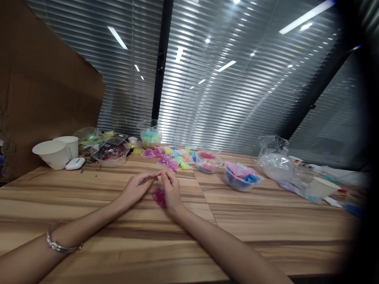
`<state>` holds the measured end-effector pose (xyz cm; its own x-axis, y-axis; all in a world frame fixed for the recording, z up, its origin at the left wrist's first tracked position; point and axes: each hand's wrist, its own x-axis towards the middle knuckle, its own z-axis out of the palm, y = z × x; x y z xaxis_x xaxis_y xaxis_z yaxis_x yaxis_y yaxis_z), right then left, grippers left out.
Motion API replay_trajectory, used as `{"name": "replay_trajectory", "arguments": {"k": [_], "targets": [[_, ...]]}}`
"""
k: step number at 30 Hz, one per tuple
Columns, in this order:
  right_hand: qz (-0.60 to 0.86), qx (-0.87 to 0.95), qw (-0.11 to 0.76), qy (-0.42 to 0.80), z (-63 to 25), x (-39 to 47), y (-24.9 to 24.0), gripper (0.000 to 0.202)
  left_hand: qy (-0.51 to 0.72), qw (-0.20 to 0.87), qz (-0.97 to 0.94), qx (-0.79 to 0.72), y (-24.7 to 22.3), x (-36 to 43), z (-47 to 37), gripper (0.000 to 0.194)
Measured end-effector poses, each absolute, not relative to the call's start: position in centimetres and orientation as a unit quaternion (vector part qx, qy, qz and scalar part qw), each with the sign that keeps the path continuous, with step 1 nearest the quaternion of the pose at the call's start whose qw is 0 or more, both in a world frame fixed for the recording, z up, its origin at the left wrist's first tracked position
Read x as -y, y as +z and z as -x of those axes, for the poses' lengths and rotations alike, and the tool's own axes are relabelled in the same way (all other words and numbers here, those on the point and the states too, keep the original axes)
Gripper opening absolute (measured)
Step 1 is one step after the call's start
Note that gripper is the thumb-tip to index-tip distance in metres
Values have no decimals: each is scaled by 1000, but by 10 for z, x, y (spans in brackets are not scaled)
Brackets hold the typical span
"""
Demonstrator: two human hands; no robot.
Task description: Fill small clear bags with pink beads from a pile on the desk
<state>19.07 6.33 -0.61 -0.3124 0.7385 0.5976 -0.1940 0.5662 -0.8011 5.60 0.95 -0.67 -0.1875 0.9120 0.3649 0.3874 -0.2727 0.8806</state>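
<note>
Over the wooden table, my left hand [137, 187] and my right hand [172, 188] meet at the fingertips. Both are closed in a pinch, and whatever sits between the fingers is too small to make out. A greyish, see-through patch shows against my left fingers. Just below the fingertips, beside my right palm, lies a magenta clump [159, 197] that looks like small pieces in a clear bag; my right hand partly hides it. Beyond the hands are small bags of magenta pieces [168, 162].
Colourful small bags [185, 157] spread behind, near a clear tub [151, 138]. Rightward stand a bowl with red contents [208, 162], a bowl of blue and pink bags [241, 179] and crumpled plastic [276, 165]. Paper cups [53, 154], a white case [75, 163] and cardboard [50, 86] are left.
</note>
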Motion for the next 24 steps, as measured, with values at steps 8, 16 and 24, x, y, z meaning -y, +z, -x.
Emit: {"name": "replay_trajectory", "arguments": {"k": [8, 16, 24], "targets": [[193, 784, 402, 432, -187, -112, -22, 24, 666, 298, -411, -547, -9, -14, -48, 37], [1, 920, 112, 374, -205, -110, 6, 45, 705, 314, -330, -544, -6, -13, -44, 32], [-102, 934, -47, 340, -225, -124, 33, 78, 718, 383, -301, -497, -8, -13, -36, 43]]}}
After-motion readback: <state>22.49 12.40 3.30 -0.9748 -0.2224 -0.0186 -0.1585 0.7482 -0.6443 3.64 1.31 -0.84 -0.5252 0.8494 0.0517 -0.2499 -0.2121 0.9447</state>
